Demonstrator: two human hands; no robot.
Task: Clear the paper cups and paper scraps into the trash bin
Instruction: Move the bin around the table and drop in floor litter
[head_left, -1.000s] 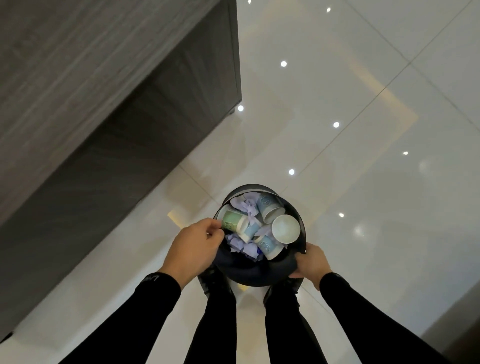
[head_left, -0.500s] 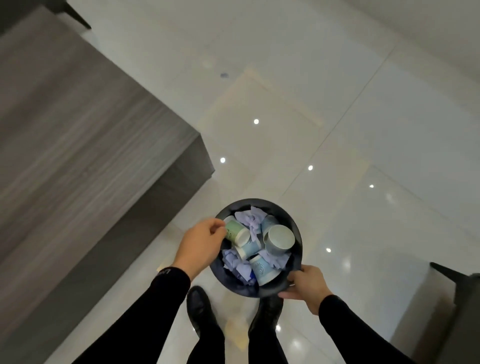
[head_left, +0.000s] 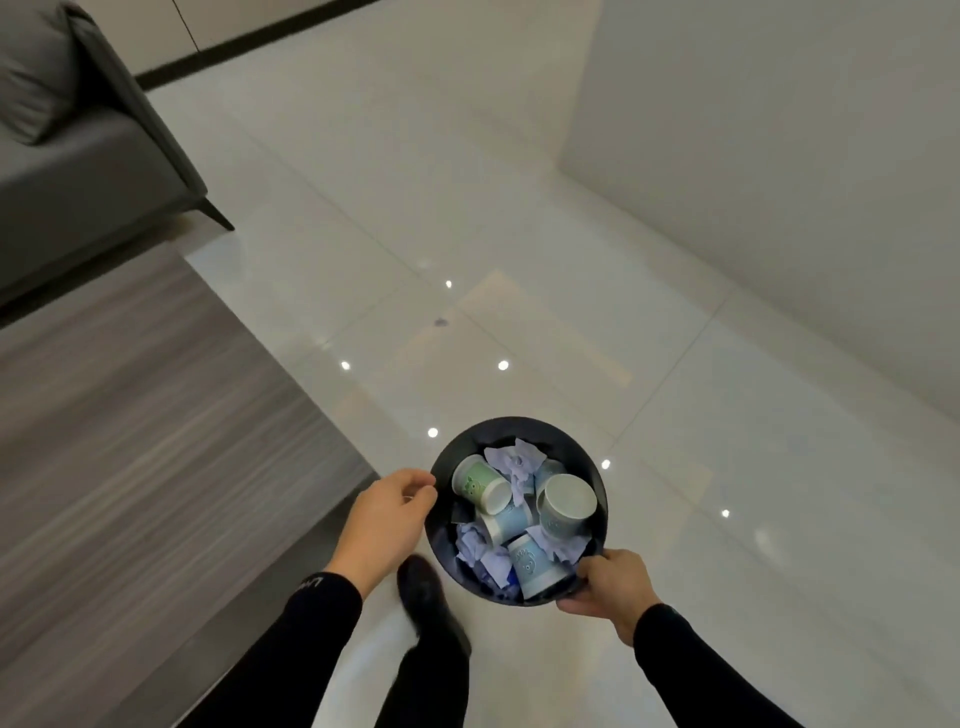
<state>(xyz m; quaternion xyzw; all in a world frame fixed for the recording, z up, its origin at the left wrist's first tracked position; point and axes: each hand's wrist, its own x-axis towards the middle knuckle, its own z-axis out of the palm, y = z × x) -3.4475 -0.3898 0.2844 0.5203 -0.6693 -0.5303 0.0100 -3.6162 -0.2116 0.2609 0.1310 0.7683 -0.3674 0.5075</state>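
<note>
Two hands carry the full bin (head_left: 440, 545): right hand (head_left: 613, 587) grips near rim, left hand (head_left: 387, 517) curled loosely beside it, apparently not gripping; keep level so cups (head_left: 480, 486) and scraps (head_left: 519, 462) stay in.

One head-worn view only, so nothing is shared with a second camera; it looks steeply down and forward from above the person's arms; nearest, low in frame, are both hands at the trash bin (head_left: 519, 431); beyond lies glossy tiled floor (head_left: 519, 208); a wooden table (head_left: 130, 415) sits left; a grey sofa (head_left: 67, 130) top left.
</note>
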